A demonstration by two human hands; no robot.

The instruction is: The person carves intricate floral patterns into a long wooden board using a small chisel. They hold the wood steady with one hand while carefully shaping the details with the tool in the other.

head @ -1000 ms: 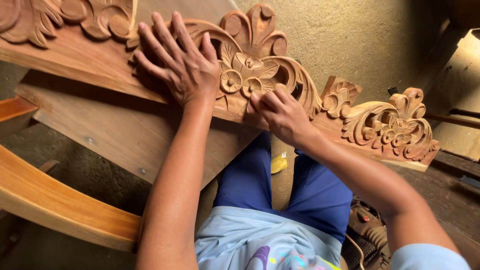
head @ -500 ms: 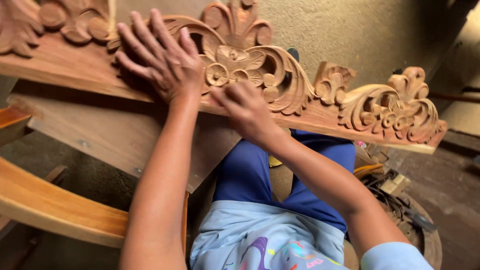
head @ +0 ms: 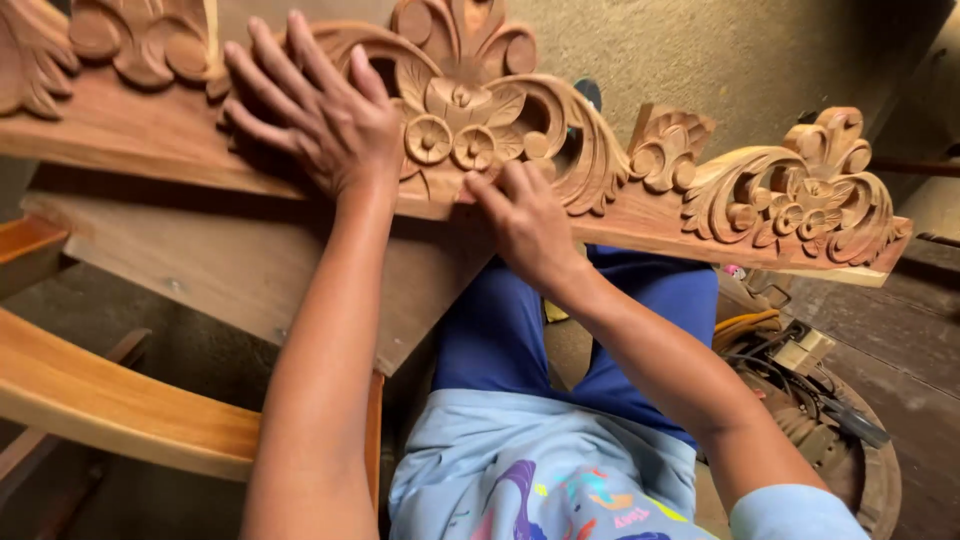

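A long carved wooden panel (head: pixel 640 190) with flowers and scrolls lies across a flat board (head: pixel 250 270) over my lap. My left hand (head: pixel 315 110) lies flat on the carving left of its central flower, fingers spread. My right hand (head: pixel 525 215) presses its fingers against the lower edge of the carving just under the flower; whether it holds something small under the fingers is hidden.
A curved polished wooden piece (head: pixel 110 400) runs along the lower left. A round basket of tools and cables (head: pixel 800 390) sits on the floor at the right. A rough plastered wall (head: pixel 700 50) stands behind the panel.
The carved panel now sits further right and lower in view. My right hand has shifted along the lower edge under the flower; my left hand stays flat on the carving.
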